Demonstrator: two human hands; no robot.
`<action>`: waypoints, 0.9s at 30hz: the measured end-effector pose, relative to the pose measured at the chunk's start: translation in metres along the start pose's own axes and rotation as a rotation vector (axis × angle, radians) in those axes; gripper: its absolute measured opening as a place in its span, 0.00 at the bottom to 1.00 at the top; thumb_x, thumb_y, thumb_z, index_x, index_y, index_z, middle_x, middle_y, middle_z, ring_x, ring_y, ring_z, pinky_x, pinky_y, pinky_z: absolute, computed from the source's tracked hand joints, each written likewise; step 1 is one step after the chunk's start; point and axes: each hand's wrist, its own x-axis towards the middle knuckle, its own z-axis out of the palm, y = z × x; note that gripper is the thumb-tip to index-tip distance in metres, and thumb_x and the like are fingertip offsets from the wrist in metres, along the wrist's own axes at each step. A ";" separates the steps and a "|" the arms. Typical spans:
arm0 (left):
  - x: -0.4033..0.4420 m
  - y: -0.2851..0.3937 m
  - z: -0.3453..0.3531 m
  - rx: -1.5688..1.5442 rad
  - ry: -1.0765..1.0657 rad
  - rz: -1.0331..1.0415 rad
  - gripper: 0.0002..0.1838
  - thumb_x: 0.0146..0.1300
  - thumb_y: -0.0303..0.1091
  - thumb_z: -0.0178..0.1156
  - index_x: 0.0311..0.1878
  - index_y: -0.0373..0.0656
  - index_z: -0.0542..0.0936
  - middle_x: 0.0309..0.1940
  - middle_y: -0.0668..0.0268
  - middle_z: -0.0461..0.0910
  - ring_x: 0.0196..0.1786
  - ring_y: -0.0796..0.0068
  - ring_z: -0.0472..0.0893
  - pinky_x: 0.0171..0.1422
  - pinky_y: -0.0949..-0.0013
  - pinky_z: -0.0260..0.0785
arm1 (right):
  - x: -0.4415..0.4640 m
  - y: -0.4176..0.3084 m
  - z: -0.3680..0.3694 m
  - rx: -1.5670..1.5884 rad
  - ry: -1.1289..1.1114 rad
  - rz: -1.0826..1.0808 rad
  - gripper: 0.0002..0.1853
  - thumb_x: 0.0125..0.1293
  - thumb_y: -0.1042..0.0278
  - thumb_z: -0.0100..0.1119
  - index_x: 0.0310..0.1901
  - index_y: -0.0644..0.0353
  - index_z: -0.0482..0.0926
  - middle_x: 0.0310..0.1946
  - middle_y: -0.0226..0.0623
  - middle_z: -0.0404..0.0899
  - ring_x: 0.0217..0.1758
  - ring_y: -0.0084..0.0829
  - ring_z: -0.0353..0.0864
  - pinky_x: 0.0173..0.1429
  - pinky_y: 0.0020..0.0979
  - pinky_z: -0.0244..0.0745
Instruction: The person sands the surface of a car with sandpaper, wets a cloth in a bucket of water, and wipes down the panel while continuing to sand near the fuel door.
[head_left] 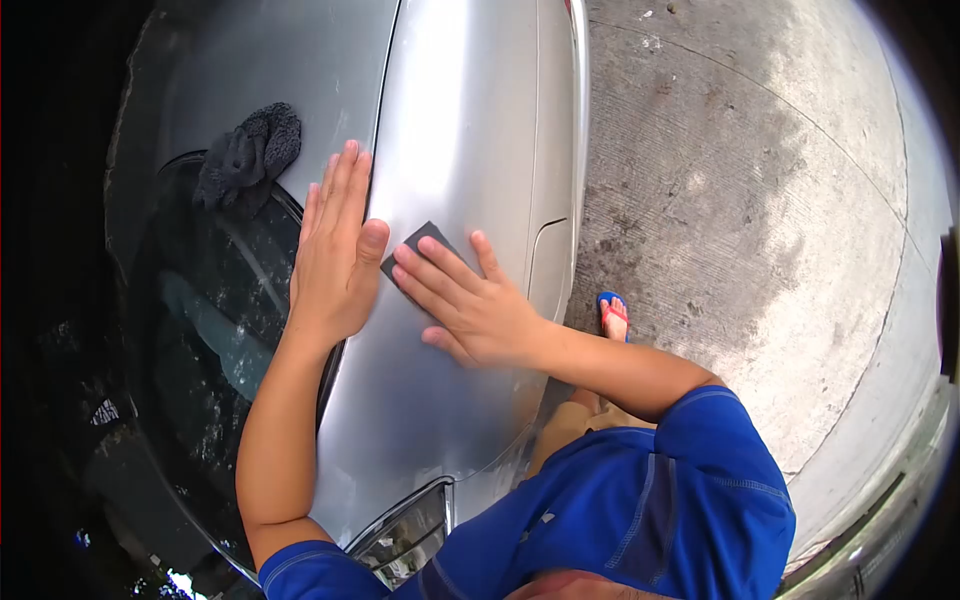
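Observation:
My left hand (337,250) lies flat on the silver car body (440,120), over the seam beside the hood, with its fingers stretched out and nothing held. Just to its right, my right hand (470,300) rests with fingers spread on the fender, its fingertips over a small dark grey square pad (428,238). The pad sits flat against the metal, partly covered by those fingers. A crumpled dark grey cloth (250,155) lies on the hood near the windshield's edge, beyond my left hand.
The dark windshield (215,300) is at the left. A side window (405,535) shows at the bottom. To the right is stained concrete ground (720,180), where my foot in a blue and red sandal (614,317) stands beside the car.

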 end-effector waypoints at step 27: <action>0.063 0.004 -0.001 0.002 0.056 -0.085 0.60 0.78 0.81 0.22 0.90 0.33 0.53 0.92 0.45 0.50 0.94 0.45 0.47 0.94 0.41 0.32 | 0.186 0.087 -0.047 -0.027 -0.014 -0.051 0.38 0.87 0.49 0.41 0.91 0.57 0.51 0.93 0.42 0.48 0.96 0.49 0.42 0.91 0.69 0.27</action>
